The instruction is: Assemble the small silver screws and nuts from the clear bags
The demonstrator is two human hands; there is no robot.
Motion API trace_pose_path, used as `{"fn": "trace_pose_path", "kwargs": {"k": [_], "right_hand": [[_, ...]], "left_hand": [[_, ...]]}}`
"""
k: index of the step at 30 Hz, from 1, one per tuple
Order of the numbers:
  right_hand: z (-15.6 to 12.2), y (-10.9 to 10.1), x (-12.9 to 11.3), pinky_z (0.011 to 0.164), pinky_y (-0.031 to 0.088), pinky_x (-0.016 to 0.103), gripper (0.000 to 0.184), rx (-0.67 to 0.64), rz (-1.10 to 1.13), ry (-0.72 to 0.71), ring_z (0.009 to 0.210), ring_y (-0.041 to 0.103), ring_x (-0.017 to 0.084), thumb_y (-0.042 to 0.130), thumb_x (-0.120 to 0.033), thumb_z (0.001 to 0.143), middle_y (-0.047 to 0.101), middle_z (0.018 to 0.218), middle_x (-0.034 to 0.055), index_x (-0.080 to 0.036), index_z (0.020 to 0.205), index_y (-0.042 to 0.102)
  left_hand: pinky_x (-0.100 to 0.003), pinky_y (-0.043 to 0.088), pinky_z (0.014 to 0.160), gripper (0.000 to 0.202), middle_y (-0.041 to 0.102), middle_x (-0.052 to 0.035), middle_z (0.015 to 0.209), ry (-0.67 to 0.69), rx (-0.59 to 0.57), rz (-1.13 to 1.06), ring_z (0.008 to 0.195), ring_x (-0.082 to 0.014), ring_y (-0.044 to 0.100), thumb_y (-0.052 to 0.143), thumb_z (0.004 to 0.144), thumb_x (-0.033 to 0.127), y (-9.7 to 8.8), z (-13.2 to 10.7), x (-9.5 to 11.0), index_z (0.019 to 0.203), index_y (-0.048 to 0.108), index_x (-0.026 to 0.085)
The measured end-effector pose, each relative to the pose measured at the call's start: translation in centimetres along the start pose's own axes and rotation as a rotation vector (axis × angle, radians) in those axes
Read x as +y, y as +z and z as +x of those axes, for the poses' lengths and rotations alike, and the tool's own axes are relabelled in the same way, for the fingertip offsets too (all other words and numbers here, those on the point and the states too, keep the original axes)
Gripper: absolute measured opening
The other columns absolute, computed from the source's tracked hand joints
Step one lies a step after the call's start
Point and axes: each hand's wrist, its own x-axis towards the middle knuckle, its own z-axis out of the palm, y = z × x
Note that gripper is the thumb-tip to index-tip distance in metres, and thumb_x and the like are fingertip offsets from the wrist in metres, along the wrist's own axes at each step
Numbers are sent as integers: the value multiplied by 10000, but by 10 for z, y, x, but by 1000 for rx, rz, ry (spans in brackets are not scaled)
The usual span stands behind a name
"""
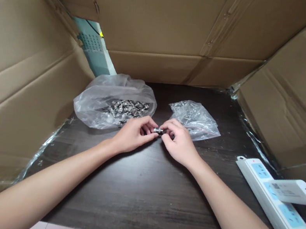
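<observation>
A small silver metal bolt [158, 131] lies roughly level between my two hands, just above the dark table. My left hand [133, 134] pinches its wider end between thumb and fingertips. The fingers of my right hand [179, 142] are closed at the thin end; whether they also hold a small part there is hidden. Behind my left hand sits an open, clear plastic bag [95, 106] with many shiny metal bolts [130, 108] in it. Beyond my right hand lies a zip bag [197, 116] of small silvery parts, too small to name.
Cardboard walls [164, 17] enclose the dark wooden table [137, 202] at the back and both sides. A white power strip [275, 207] lies along the right, with a white adapter [290, 191] plugged in. A pale green perforated panel [92, 44] shows through a gap at back left.
</observation>
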Motion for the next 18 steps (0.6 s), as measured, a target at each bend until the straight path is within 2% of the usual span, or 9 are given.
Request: {"fn": "trace_pose_path", "kwargs": {"k": [8,13,18], "right_hand": [[-2,1,-3,655,455,302,179,18,4,-19,694,533,134,554,-73,787,573,927,22,-206,886,623],[-2,1,-4,663,454,307,102,15,28,-17,703,539,137,557,-131,859,581,947,29,-204,886,622],[-2,0,-4,684,449,314,113,-8,23,-18,756,549,159,533,-140,887,597,945,36,-210,847,612]], "left_hand": [[-224,517,603,205,699,-7,768,-15,-9,-35,682,-128,654,729,874,334,0,1,1,973,676,163],[-224,509,605,230,705,-13,783,-39,3,-76,692,-128,654,744,866,345,0,2,-1,979,673,158],[-230,512,611,215,700,-10,777,-28,-2,-58,694,-130,655,739,865,337,1,0,1,966,667,162]]}}
